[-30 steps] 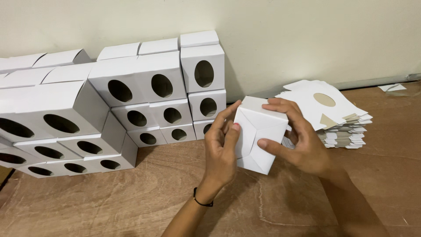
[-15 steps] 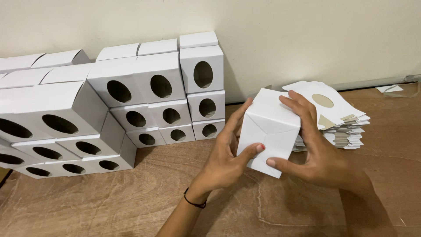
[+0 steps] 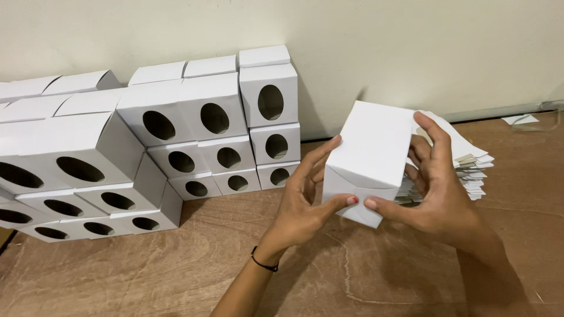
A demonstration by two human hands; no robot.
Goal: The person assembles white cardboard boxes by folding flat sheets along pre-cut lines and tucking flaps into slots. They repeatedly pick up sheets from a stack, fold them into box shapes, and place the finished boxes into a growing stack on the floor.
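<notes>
Plain cream wall [image 3: 411,53], brown wooden floor [image 3: 147,276], pale skirting strip [image 3: 499,110] along the wall's foot, soft even light

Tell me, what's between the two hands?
In the head view, a white box sits between the left hand and right hand, both holding it.

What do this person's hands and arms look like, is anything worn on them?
Both forearms are bare, with no sleeves in view and no gloves. The left hand has a thin black band around its wrist and a reddish-painted thumbnail. The right hand shows no ring, watch or band.
</notes>
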